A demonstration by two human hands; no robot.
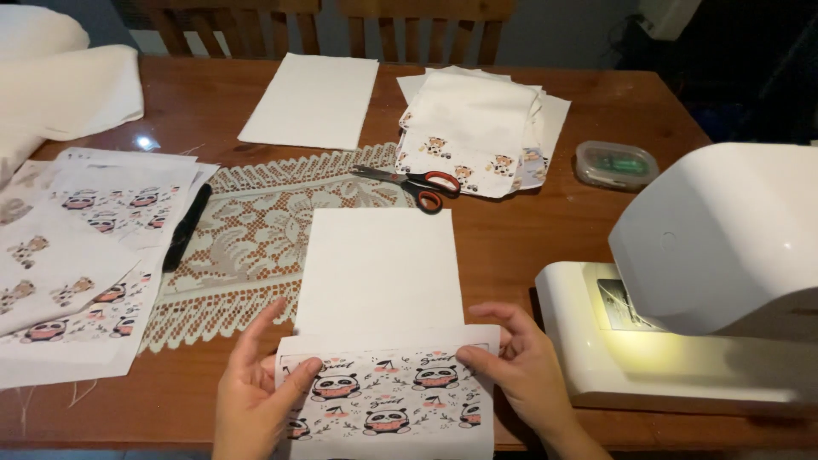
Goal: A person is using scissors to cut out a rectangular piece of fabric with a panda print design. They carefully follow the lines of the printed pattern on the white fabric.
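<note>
2 bare hands (256, 396), no sleeves, short nails.

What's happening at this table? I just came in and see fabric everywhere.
A person is lining up two fabric pieces at the table's near edge. The left hand and right hand pinch the sides of a panda-print piece, with a plain white piece lying on its top edge. A sewing machine sits to the right, lamp on; scissors and more fabric stacks lie behind.
</note>
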